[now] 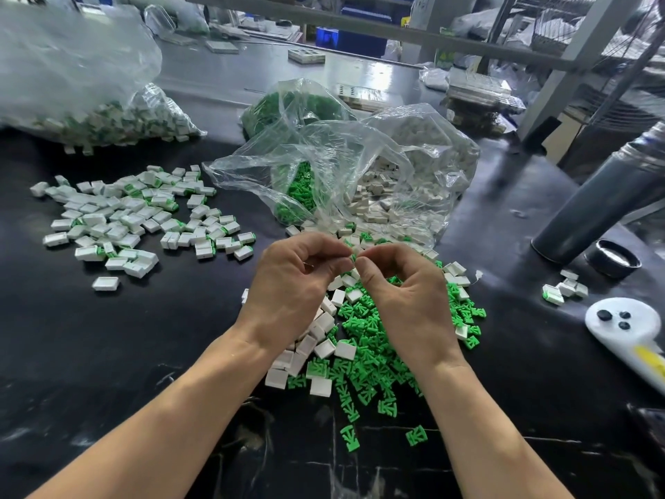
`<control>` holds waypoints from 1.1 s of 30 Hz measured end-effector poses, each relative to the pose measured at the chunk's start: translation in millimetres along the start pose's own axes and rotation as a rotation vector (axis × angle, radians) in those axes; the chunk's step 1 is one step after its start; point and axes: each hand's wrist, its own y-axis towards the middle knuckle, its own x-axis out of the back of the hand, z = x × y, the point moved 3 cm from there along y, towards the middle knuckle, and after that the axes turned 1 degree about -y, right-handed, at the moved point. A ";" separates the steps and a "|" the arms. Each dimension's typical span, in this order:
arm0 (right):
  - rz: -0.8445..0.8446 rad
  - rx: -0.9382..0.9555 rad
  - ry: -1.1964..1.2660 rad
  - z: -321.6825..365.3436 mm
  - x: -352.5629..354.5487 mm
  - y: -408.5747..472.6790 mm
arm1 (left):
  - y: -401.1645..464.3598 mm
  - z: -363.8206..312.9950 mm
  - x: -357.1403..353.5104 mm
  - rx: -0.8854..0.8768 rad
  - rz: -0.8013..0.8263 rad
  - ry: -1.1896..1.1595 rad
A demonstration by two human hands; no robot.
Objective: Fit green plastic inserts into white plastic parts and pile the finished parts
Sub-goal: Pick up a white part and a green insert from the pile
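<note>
My left hand (291, 282) and my right hand (406, 293) meet fingertip to fingertip above the loose stock, fingers curled. Between them they pinch a small piece, almost wholly hidden; I cannot tell whether it is white or green. Under the hands lies a heap of green inserts (374, 358) mixed with empty white parts (324, 349). To the left spreads the pile of finished parts (122, 217), white with green showing at one end.
An open clear bag (360, 174) of green inserts and white parts lies behind my hands. A big bag of finished parts (90, 102) sits far left. A grey tube (604, 199), a black cap (613, 262) and a white tool (626, 329) stand at the right.
</note>
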 end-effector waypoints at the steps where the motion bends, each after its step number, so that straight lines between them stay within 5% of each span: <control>1: 0.012 -0.012 0.007 -0.2 -0.3 0.3 | -0.1 -0.5 0.6 -0.004 0.003 0.003; 15: 0.066 -0.043 -0.029 -7.1 -1.2 3.6 | 2.6 -4.8 3.1 -0.015 0.057 0.051; 21: -0.103 -0.105 0.108 -13.4 24.2 12.8 | 4.5 -4.3 16.6 0.014 -0.007 0.014; 26: 0.121 -0.048 0.091 -6.4 6.8 5.3 | 2.5 -5.6 8.0 0.002 0.044 0.050; 33: 0.131 -0.096 0.101 -8.1 3.8 4.0 | 2.7 -4.0 6.6 -0.022 0.055 0.073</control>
